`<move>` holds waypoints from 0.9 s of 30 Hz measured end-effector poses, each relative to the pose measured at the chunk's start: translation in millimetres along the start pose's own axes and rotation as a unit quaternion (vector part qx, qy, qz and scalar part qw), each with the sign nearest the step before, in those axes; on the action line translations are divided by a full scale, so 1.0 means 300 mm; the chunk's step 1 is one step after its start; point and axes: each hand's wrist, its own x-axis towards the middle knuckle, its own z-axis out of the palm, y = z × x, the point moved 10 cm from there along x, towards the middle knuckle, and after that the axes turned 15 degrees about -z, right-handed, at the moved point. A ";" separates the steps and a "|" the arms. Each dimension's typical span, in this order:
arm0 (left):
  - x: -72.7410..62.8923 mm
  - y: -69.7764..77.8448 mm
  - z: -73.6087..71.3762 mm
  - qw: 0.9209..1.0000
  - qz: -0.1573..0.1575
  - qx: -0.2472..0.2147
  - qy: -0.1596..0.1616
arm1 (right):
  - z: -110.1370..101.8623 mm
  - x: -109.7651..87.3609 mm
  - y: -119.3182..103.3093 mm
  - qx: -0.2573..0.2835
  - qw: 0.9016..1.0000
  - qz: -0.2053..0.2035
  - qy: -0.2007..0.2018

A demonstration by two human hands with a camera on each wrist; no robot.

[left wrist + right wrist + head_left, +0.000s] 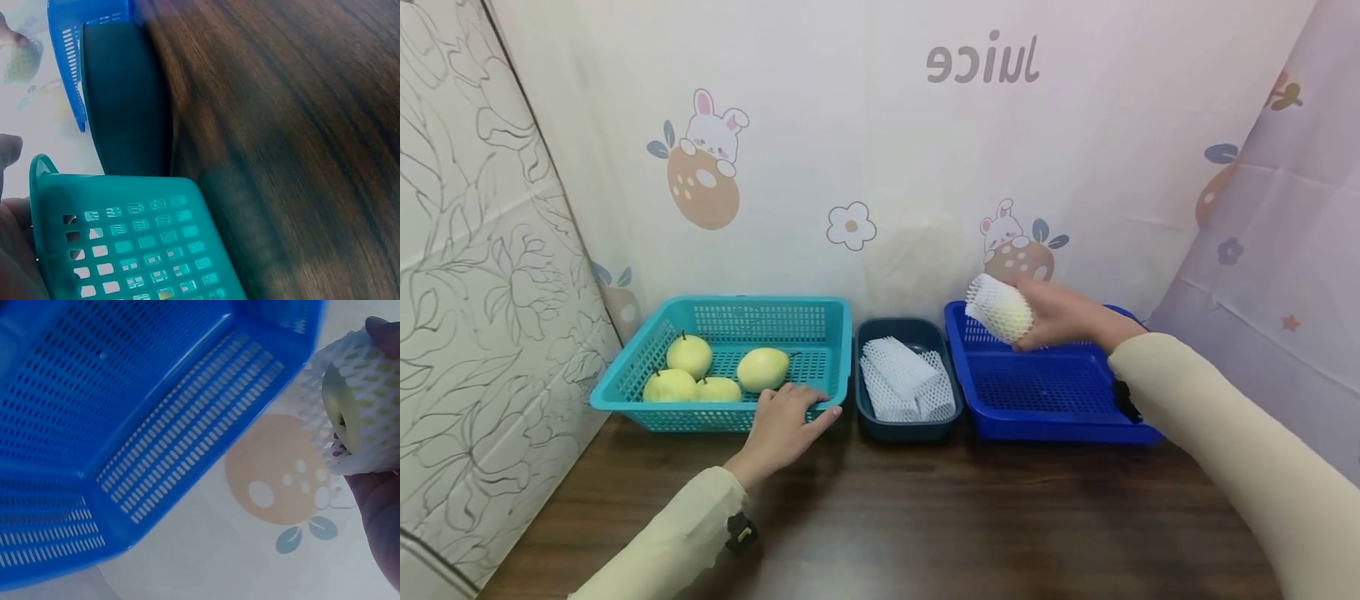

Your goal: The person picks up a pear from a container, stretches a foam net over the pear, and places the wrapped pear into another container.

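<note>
My right hand [1052,312] holds a pale yellow-green pear in a white foam net sleeve [998,308], raised over the blue basket. In the right wrist view, one end of the pear [342,415] shows through the sleeve's mouth. At the front right of the teal basket [685,407], my left hand [782,429] rests on the rim with relaxed fingers. Several bare pears [689,357] lie inside that basket, one of them [763,369] just beyond the left fingers. Between the two baskets stands a dark tub [910,430] with several white foam net sleeves [898,367].
The blue basket [1052,425] stands on the right with its perforated floor showing. All three containers line up on a dark wooden table [910,517] against a printed wall cloth [880,150]. A patterned panel [482,275] borders the left side.
</note>
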 end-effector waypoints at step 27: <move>-0.005 0.009 0.019 0.997 0.026 0.058 0.037 | 0.267 0.027 0.318 -0.127 0.967 0.129 -0.181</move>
